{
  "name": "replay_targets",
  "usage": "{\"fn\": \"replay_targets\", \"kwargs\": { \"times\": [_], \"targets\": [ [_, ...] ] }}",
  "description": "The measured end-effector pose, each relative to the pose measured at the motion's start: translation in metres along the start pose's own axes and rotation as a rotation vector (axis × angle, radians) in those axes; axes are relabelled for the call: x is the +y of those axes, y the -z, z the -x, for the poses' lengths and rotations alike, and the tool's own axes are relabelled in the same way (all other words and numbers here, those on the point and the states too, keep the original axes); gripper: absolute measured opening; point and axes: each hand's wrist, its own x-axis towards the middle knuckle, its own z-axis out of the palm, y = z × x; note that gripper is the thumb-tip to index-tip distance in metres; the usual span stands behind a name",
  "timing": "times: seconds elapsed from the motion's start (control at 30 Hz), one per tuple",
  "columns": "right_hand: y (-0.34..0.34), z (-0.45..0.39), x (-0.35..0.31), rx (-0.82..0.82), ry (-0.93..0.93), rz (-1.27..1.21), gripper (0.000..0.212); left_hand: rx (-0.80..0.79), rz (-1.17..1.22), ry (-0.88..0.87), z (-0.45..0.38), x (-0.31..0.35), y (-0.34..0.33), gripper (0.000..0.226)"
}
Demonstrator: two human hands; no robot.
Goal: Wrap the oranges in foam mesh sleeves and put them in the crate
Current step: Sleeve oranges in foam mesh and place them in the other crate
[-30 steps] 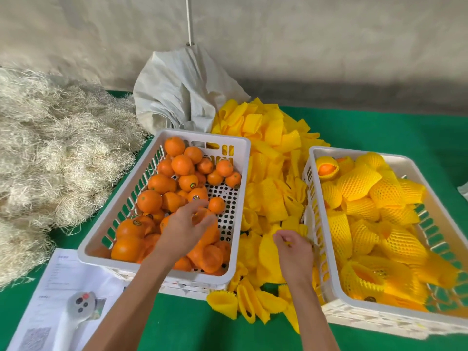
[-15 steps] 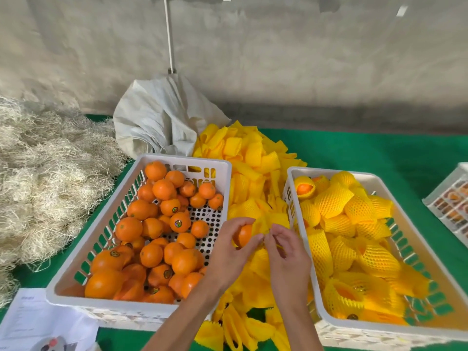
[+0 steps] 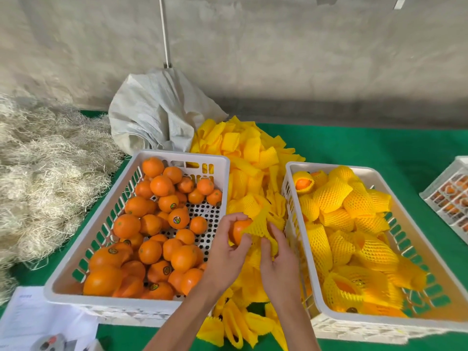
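Left hand (image 3: 224, 252): fingers curled round one orange (image 3: 239, 230), held over the pile of loose sleeves (image 3: 253, 158) between the two crates. Right hand (image 3: 277, 257): pinching a yellow foam sleeve (image 3: 260, 226) stretched against that orange. Left crate (image 3: 76, 290): bare oranges; right crate (image 3: 329, 323): wrapped ones.

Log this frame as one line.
phase: sleeving | left hand: holds orange | right hand: pulls foam mesh sleeve onto it | right crate: not yet reached

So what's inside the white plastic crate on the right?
The right white plastic crate holds oranges wrapped in yellow foam mesh sleeves; orange peel shows at a few open ends. The crate's floor and any lower layers are covered.
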Motion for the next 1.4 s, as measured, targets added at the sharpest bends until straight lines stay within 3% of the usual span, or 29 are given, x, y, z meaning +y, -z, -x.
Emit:
{"fn": "replay_targets", "kwargs": {
  "times": [0.2,0.37,0.43,0.53,0.63,0.73,0.87,0.97,1.27,1.4],
  "targets": [
    [0.004,-0.003,-0.007,0.125,0.139,0.125,0.025,0.018,0.076,0.083,0.000,0.001,-0.003,0.070],
    [0.002,0.004,-0.014,0.089,0.115,-0.149,0.044,0.025,0.129,0.067,-0.002,0.000,-0.001,0.083],
    [0.001,0.004,-0.012,0.088,0.014,-0.264,0.036,0.025,0.117,0.062,0.000,-0.003,0.001,0.072],
    [0.001,-0.002,-0.009,0.070,-0.297,-0.595,0.024,0.004,0.120,0.070,-0.003,-0.010,0.003,0.050],
    [0.004,-0.009,-0.008,-0.081,-0.549,-1.061,0.033,0.016,0.179,0.124,-0.007,-0.007,0.007,0.051],
    [0.010,-0.014,-0.006,-0.209,-0.625,-1.204,0.044,0.014,0.307,0.273,-0.009,0.000,0.013,0.055],
    [0.020,-0.023,-0.004,-0.220,-0.659,-1.189,0.052,-0.082,0.490,0.443,-0.011,0.006,0.016,0.058],
    [0.023,-0.027,-0.003,-0.218,-0.685,-1.066,0.056,-0.065,0.677,0.567,-0.001,0.002,0.018,0.061],
    [0.026,-0.026,0.006,-0.311,-0.726,-0.948,0.057,-0.214,1.131,0.706,0.024,0.011,0.025,0.072],
    [0.028,-0.022,0.008,-0.337,-0.699,-1.093,0.058,-0.218,1.222,0.730,0.024,0.015,0.028,0.063]
  ]
}}
